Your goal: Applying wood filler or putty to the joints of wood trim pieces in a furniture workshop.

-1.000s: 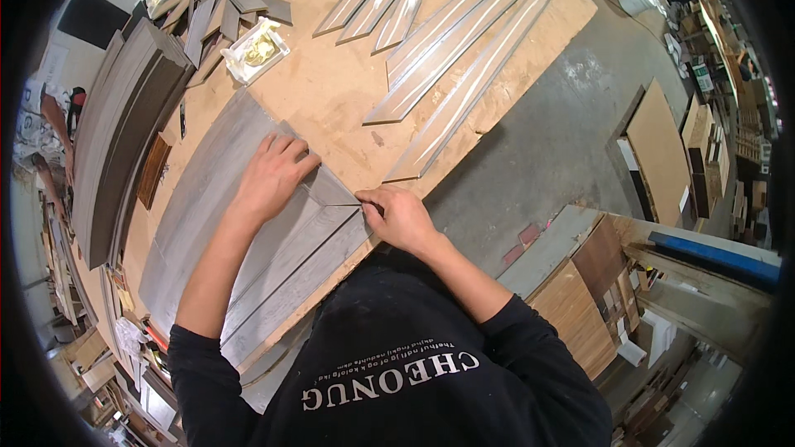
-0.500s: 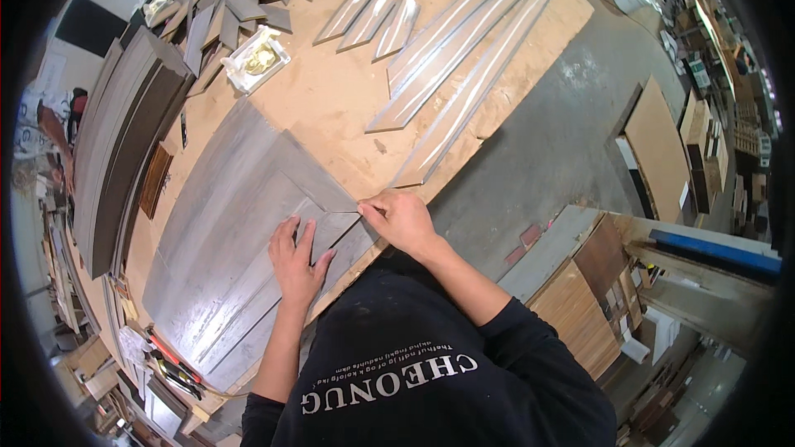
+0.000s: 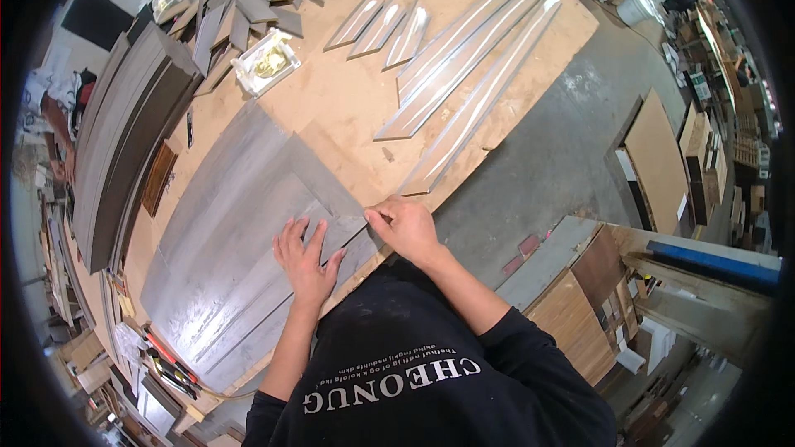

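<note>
A large grey wood-grain panel (image 3: 224, 223) lies on the tan worktable. Along its near side runs a dark seam (image 3: 265, 314) beside a grey strip. My left hand (image 3: 306, 261) rests flat on the panel by this seam, fingers spread, with nothing in its grip. At the panel's right corner my right hand (image 3: 406, 228) is closed, its thumb and index finger against the end of the strip where mitred pieces meet. Whatever lies under those fingertips is hidden.
Long grey strips (image 3: 464, 62) and short angled pieces (image 3: 406, 37) bear white lines of glue. A white tray (image 3: 267, 62) holds yellowish material beside heaped offcuts (image 3: 257, 0). Dark boards (image 3: 137, 149) stand stacked at left. Hand tools (image 3: 174, 364) lie near the left edge.
The whole view has shifted slightly. Both hands stay at about the same places on the panel, the right still closed at the corner. The dark gap by the corner now reaches closer to the right fingertips.
</note>
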